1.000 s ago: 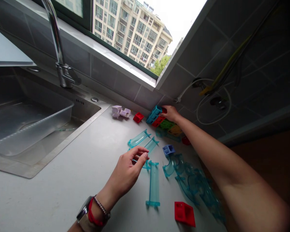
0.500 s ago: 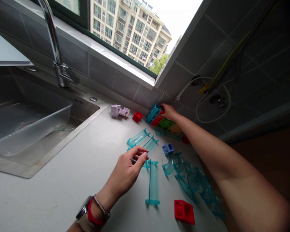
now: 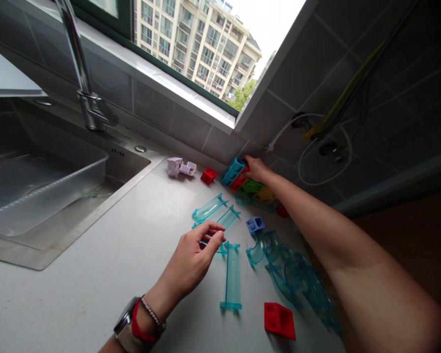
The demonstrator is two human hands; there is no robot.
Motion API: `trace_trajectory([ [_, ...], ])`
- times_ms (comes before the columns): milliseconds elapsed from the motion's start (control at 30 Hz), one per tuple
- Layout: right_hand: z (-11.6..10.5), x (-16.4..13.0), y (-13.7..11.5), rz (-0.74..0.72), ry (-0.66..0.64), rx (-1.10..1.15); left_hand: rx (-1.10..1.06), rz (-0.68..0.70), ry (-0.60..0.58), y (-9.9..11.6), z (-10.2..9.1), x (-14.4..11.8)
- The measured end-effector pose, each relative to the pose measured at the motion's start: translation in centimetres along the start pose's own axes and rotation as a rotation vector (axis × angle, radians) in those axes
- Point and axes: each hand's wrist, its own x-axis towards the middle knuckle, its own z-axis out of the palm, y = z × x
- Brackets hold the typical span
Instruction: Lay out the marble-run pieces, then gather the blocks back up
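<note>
At the far end of the counter my right hand [image 3: 256,168] reaches to a row of toy blocks by the wall. Its fingers close around a red block [image 3: 238,182], beside a teal block [image 3: 232,171], a green block [image 3: 252,188] and a yellow block [image 3: 265,194]. The fingertips are partly hidden. My left hand [image 3: 195,255] hovers over the middle of the counter, loosely curled with nothing in it. Near it lie clear teal track pieces: a long straight track [image 3: 233,277] and two others [image 3: 208,208], partly behind the hand.
A blue block [image 3: 255,225] and a heap of curved teal tracks [image 3: 294,274] lie to the right. One red block [image 3: 279,321] is near the front, another red block [image 3: 208,176] at the back beside pale purple pieces [image 3: 182,167]. A sink [image 3: 132,176] with a faucet [image 3: 91,110] is left.
Both hands stay in nearly the same place. The whole view has shifted very slightly; no block or track has visibly moved.
</note>
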Motion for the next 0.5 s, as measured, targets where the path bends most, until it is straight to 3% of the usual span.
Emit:
trace_trajectory([
  [500,-0.8,2.3,0.3,0.035,-0.163,-0.004,0.051,-0.008,0.002,0.1,0.0,-0.1],
])
